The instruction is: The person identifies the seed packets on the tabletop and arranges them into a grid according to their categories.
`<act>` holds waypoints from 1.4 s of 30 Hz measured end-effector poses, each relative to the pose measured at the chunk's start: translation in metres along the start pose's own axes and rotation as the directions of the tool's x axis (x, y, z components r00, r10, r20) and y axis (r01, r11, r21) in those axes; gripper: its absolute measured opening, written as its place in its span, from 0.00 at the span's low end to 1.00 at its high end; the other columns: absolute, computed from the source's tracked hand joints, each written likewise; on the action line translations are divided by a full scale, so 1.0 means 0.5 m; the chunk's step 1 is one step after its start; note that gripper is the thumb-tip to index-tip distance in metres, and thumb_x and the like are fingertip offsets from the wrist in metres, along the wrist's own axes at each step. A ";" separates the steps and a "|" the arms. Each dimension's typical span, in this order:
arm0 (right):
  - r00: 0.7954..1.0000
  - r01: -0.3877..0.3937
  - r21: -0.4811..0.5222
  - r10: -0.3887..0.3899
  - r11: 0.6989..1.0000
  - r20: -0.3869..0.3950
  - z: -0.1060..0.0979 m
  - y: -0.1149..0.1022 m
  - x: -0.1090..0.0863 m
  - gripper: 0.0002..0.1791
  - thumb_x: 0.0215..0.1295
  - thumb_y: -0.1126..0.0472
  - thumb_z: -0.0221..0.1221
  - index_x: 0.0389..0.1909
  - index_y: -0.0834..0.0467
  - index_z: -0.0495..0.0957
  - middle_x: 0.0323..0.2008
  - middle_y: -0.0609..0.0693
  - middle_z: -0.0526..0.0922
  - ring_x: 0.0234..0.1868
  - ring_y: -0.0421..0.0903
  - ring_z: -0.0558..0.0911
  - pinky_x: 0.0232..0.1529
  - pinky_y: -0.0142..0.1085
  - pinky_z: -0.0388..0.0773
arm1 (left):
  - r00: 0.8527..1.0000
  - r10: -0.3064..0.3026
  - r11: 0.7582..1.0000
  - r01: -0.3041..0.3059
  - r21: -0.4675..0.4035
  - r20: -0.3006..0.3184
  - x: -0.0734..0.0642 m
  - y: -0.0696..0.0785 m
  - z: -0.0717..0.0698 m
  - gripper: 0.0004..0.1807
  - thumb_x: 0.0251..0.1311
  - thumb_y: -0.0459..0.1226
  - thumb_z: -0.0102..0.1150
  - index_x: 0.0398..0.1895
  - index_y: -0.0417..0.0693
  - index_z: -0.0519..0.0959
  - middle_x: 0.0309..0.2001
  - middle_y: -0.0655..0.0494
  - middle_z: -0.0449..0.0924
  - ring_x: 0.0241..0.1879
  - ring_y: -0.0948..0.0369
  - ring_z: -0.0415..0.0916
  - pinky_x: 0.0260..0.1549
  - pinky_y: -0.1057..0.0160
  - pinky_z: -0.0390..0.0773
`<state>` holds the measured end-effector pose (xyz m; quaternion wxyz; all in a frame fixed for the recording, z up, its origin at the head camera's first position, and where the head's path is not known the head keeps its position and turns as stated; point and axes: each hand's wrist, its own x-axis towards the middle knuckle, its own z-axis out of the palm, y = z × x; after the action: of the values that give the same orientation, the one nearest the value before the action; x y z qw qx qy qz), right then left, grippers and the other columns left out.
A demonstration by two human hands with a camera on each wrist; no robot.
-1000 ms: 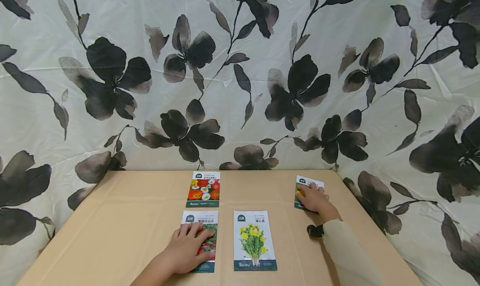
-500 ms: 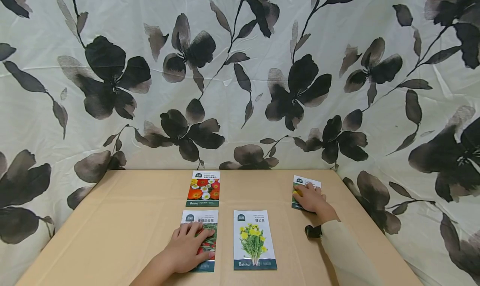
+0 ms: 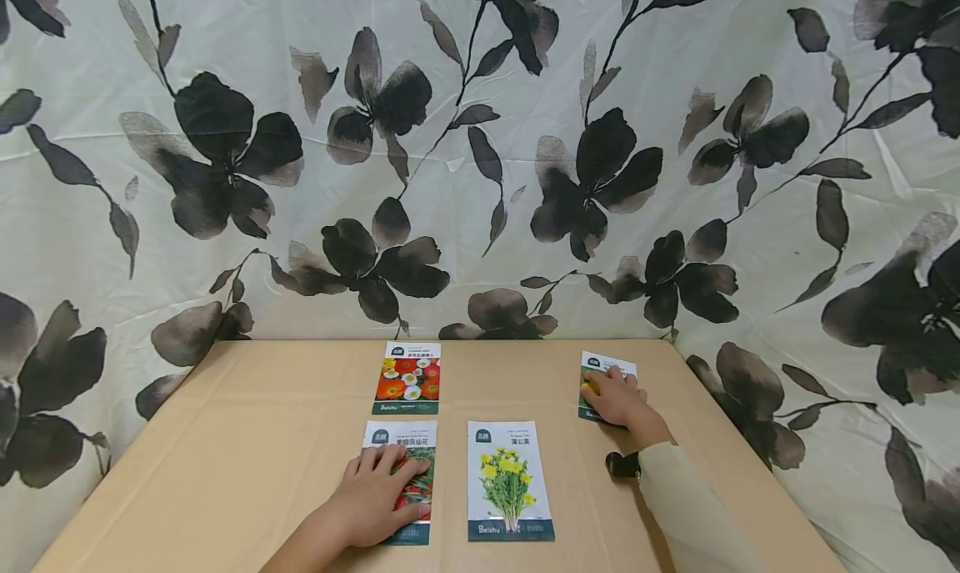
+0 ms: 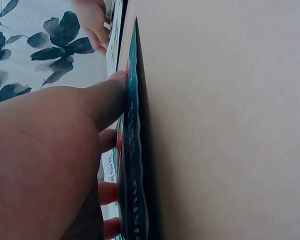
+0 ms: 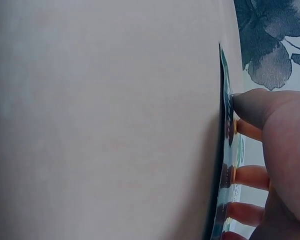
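My left hand (image 3: 375,498) rests with its fingers spread on a seed packet (image 3: 408,534) with red flowers, at the front left of the table. In the left wrist view the thumb and fingertips press on the face of this packet (image 4: 134,150). Farther back on the right, my right hand (image 3: 621,402) lies over another seed packet (image 3: 600,360), hiding most of its picture; some yellow shows beside the fingers. The right wrist view has the thumb and fingertips pressing on that packet's (image 5: 226,150) face, its near edge slightly raised off the table.
Between the hands lies a packet with yellow flowers (image 3: 510,481). Behind the left hand is a packet with red, orange and white flowers (image 3: 408,379). The tan table (image 3: 247,439) ends at a flower-printed cloth (image 3: 480,181). A black device (image 3: 622,465) sits at the right wrist.
My right hand has slid a little to the left, and the packet under it has moved along with it. The left hand and the other packets stay where they were.
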<state>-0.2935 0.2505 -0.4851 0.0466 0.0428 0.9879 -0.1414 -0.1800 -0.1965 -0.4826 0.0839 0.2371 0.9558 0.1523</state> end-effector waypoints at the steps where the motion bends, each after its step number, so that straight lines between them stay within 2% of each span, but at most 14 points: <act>1: 1.000 -0.001 -0.001 0.001 1.000 0.000 0.001 0.000 0.000 0.29 0.76 0.44 0.54 0.73 0.48 0.69 0.68 0.67 0.64 0.65 0.72 0.62 0.57 0.70 0.62 | 1.000 0.000 1.000 0.000 0.000 -0.001 -0.001 0.000 0.000 0.35 0.61 0.65 0.61 0.68 0.63 0.76 0.70 0.45 0.67 0.67 0.41 0.60 0.64 0.29 0.60; 9: 1.000 0.005 -0.004 -0.005 1.000 0.001 0.003 -0.002 0.000 0.29 0.76 0.43 0.54 0.73 0.48 0.69 0.69 0.67 0.63 0.66 0.72 0.61 0.57 0.70 0.62 | 1.000 0.002 1.000 -0.002 0.004 -0.001 0.002 -0.002 0.007 0.35 0.61 0.65 0.61 0.68 0.63 0.76 0.71 0.45 0.67 0.67 0.41 0.60 0.64 0.29 0.60; 16: 1.000 0.014 -0.003 -0.014 1.000 0.004 0.000 -0.011 -0.005 0.29 0.75 0.44 0.55 0.74 0.47 0.69 0.69 0.67 0.64 0.65 0.71 0.62 0.57 0.68 0.63 | 1.000 -0.003 1.000 0.003 0.003 0.001 0.002 0.000 0.003 0.35 0.60 0.65 0.61 0.68 0.63 0.76 0.71 0.45 0.67 0.67 0.41 0.60 0.65 0.29 0.60; 42: 1.000 0.009 0.000 -0.009 1.000 0.009 -0.001 -0.015 -0.010 0.30 0.76 0.44 0.55 0.75 0.47 0.68 0.71 0.67 0.63 0.67 0.73 0.61 0.60 0.71 0.61 | 1.000 0.010 1.000 -0.010 0.012 -0.012 -0.004 0.005 0.004 0.35 0.61 0.65 0.60 0.68 0.62 0.76 0.70 0.44 0.67 0.67 0.40 0.60 0.63 0.29 0.61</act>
<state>-0.2895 0.2433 -0.4818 0.0503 0.0375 0.9879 -0.1416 -0.1769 -0.1948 -0.4835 0.0760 0.2414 0.9560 0.1484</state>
